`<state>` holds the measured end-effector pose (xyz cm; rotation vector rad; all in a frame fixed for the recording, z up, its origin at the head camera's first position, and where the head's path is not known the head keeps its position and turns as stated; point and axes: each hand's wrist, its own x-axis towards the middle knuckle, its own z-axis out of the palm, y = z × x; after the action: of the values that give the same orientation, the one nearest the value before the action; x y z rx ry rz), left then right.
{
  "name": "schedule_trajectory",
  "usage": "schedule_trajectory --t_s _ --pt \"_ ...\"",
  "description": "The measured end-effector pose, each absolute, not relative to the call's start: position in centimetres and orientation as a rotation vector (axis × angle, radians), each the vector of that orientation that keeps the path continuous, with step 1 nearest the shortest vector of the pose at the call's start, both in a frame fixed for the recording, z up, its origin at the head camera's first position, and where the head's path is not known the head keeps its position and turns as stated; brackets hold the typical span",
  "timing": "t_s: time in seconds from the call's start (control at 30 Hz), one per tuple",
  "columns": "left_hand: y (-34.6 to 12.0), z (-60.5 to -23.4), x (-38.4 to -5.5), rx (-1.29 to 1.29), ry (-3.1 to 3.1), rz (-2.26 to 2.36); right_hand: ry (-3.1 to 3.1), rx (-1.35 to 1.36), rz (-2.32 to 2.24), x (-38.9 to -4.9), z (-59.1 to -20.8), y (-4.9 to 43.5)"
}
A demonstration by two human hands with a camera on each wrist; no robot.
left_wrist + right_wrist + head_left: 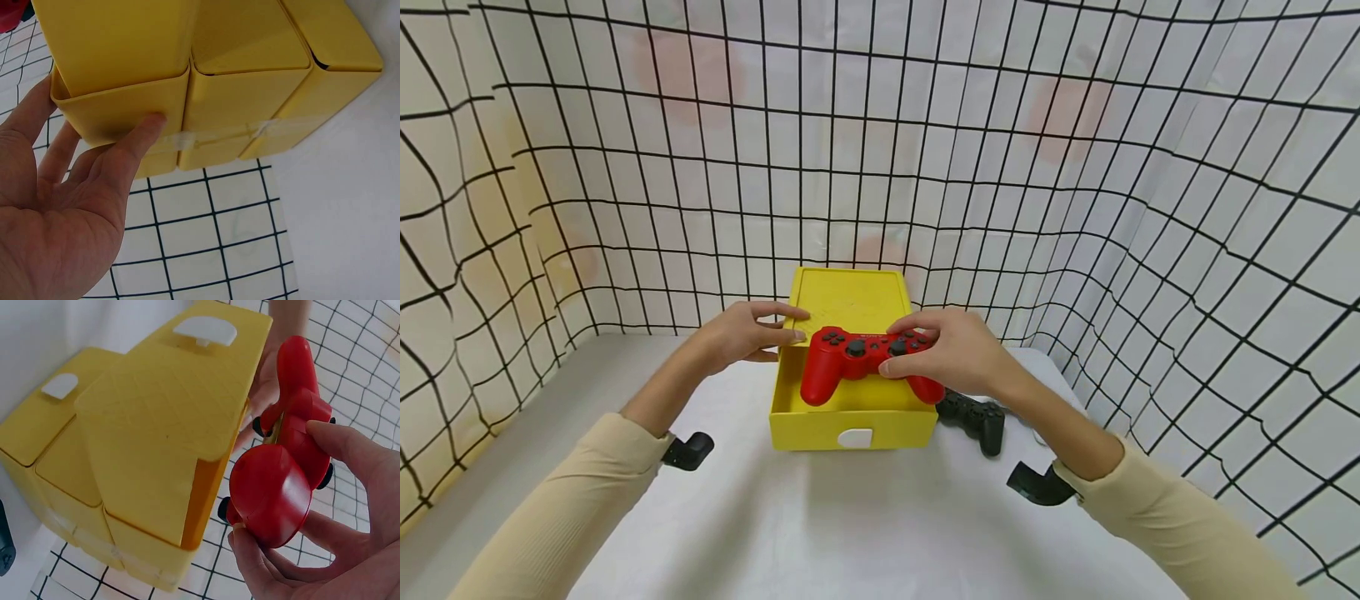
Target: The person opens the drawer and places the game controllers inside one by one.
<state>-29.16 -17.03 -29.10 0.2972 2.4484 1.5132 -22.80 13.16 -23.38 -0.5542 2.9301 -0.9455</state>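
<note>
A red game controller point(827, 367) is held up over the pulled-out top drawer point(820, 425) of a yellow drawer unit point(850, 296). My right hand point(962, 350) grips it by its right side, thumb on one face and fingers behind, as the right wrist view also shows. Against the left side of the unit, near its top edge, my left hand point(737, 333) rests with fairly straight fingers. The left wrist view shows a fingertip pressed to the yellow side wall point(131, 106). The drawer's inside is partly hidden by the controller.
A black game controller point(977, 417) lies on the white table point(850, 517) just right of the drawer unit. Lower drawers point(69, 462) sit closed beneath the top one. Black wire grid point(880, 150) stands behind and at both sides.
</note>
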Motion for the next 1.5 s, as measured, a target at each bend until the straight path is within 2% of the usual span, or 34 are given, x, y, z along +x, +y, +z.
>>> schedule_trajectory --t_s 0.23,0.9,1.5 --pt "-17.0 -29.1 -29.2 0.324 2.442 1.510 2.899 -0.610 -0.910 -22.9 -23.8 12.2" --pt "-17.0 -29.2 -29.3 0.305 2.439 1.524 2.877 -0.520 -0.798 -24.2 -24.8 11.2" --pt "-17.0 -29.2 -29.3 0.296 2.435 1.526 2.997 -0.661 -0.810 -24.3 -27.3 10.6"
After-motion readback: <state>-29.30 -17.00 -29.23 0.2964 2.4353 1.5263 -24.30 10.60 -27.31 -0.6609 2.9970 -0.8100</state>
